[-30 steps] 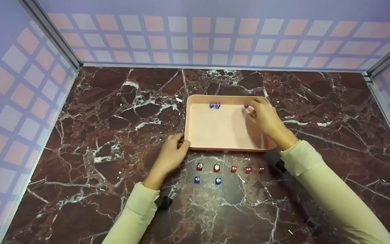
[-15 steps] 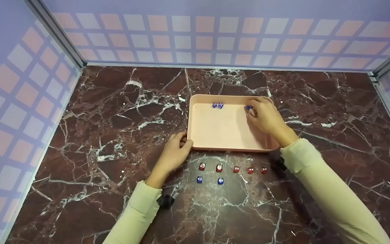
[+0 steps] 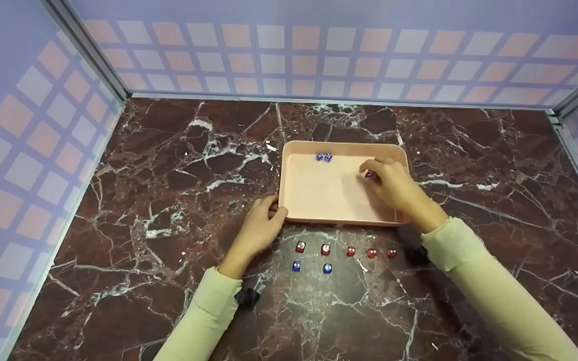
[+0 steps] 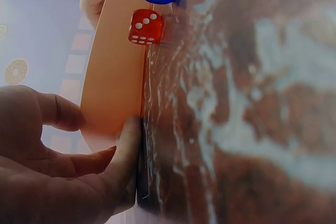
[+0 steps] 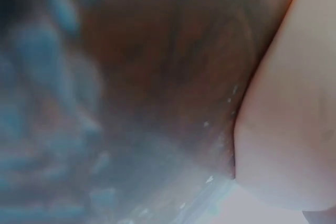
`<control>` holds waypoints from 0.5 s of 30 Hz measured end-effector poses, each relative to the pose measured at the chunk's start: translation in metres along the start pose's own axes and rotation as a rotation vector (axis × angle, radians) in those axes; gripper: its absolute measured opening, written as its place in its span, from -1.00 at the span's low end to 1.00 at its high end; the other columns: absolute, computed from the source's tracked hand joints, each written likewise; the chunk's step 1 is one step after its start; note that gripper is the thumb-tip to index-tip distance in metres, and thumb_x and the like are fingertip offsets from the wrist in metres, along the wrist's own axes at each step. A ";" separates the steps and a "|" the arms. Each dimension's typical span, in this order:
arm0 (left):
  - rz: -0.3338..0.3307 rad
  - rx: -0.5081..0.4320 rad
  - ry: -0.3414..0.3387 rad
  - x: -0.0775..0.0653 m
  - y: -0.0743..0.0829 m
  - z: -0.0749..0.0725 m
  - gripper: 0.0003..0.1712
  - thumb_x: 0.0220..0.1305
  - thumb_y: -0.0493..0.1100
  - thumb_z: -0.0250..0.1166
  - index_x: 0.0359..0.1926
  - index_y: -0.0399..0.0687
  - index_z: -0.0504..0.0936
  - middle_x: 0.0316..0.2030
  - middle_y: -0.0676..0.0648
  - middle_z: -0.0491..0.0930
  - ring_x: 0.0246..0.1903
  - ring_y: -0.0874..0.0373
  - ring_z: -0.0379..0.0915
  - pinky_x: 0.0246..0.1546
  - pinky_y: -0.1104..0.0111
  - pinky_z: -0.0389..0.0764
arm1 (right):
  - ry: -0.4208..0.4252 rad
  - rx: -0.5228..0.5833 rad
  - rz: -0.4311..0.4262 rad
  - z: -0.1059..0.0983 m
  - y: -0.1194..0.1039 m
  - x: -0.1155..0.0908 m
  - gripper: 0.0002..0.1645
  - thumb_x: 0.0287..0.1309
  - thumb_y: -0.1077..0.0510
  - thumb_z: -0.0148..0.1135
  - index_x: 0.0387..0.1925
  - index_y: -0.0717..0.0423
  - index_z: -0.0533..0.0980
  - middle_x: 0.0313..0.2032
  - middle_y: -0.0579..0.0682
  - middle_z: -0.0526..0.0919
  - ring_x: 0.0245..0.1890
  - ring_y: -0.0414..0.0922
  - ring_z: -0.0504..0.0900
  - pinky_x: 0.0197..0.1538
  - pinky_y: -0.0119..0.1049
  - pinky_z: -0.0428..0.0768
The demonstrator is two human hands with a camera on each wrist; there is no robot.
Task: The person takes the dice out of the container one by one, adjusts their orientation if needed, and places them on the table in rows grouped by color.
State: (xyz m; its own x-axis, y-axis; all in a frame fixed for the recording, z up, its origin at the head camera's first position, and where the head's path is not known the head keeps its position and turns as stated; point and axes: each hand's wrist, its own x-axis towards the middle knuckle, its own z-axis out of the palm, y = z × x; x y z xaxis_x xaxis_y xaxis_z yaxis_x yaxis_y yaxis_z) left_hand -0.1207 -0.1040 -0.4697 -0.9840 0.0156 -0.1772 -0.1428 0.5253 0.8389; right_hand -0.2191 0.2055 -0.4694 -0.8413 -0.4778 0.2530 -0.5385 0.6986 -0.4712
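Note:
In the head view, my right hand (image 3: 392,183) is over the right part of a shallow peach tray (image 3: 336,221), pinching a blue die (image 3: 369,175) between thumb and fingers. Two more blue dice (image 3: 323,157) sit side by side by the tray's back wall. My left hand (image 3: 261,223) holds the tray's front left corner, thumb at the rim and fingers low along the side. From the left wrist, its fingers (image 4: 128,142) touch the tray wall (image 4: 113,77) close to the tabletop. The right wrist view shows only part of the hand (image 5: 289,114) and blurred tabletop.
In front of the tray, several red dice (image 3: 350,251) stand in a row on the dark marbled table (image 3: 183,311). Closer to me are two blue dice, one left (image 3: 296,266) and one right (image 3: 327,268). Checked panels (image 3: 294,65) wall in the back and sides.
My right hand has drawn back from the tray's far right corner toward me, with the blue die lifted in its fingers. The left hand stays at the tray's corner.

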 end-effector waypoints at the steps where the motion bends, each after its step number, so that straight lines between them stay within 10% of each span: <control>1: 0.000 -0.002 -0.001 0.000 0.000 0.000 -0.41 0.42 -0.10 0.13 0.35 -0.36 0.55 0.04 -0.24 0.57 0.05 -0.08 0.56 0.23 0.07 0.57 | 0.011 0.012 -0.022 -0.001 -0.002 -0.002 -0.80 0.15 0.47 0.35 -0.18 0.28 0.70 -0.25 0.24 0.69 -0.19 0.19 0.65 -0.01 0.07 0.65; 15: 0.008 0.006 0.014 0.000 -0.001 0.003 -0.46 0.43 -0.12 0.14 0.29 -0.36 0.59 0.03 -0.25 0.58 0.04 -0.11 0.59 0.23 0.06 0.58 | 0.010 0.172 -0.179 -0.014 -0.059 -0.052 -0.78 0.15 0.49 0.39 -0.15 0.33 0.67 -0.24 0.10 0.73 -0.33 -0.07 0.74 -0.19 -0.26 0.79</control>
State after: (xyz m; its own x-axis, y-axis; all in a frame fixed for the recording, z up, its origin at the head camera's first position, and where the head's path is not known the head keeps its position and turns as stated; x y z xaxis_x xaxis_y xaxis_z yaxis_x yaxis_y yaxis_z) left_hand -0.1206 -0.1025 -0.4721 -0.9866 0.0078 -0.1630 -0.1341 0.5304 0.8371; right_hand -0.1440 0.1967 -0.4430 -0.7338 -0.5803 0.3533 -0.6637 0.5015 -0.5550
